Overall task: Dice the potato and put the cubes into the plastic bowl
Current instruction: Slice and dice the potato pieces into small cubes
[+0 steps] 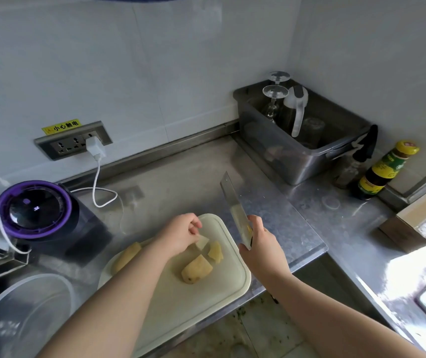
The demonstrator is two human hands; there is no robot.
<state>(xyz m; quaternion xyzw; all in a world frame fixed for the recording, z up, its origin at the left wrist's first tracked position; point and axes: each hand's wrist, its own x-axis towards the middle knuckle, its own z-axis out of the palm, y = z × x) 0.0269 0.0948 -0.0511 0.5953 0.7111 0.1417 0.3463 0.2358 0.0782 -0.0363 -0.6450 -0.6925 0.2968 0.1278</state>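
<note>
Nearest, at the left: translucent plastic bowl point(42, 276) on the steel counter point(193, 182), just beside the white cutting board point(181, 311); contents blurred by glare. On the board, the potato in pieces: large chunk point(197, 270) near the middle, smaller wedge point(215, 250) just beyond it, long piece point(126, 255) at the left edge, partly hidden behind the left forearm.

Left hand point(181, 233) low over the far part of the board, fingers curled and bunched, thumb and fingertips pinching a small pale piece point(202, 242). Right hand point(261, 244) at the board's right edge, fingers wrapped tight round the handle of the cleaver point(235, 210); blade lifted and tilted, tip pointing far, clear of every potato piece.

Farther left, a purple-ringed appliance point(35, 209). Behind it on the wall, a socket strip point(72, 140) with a white charger point(93, 147) plugged in, its cable point(98, 187) looping down onto the counter.

In the far right corner, a steel tub point(297, 161) holding two upturned stem glasses point(273, 99) and a jug point(298, 107). Right of it, a dark bottle point(361, 156) and a yellow-capped bottle point(384, 171); at the right edge, a cardboard box point(423, 215).
</note>
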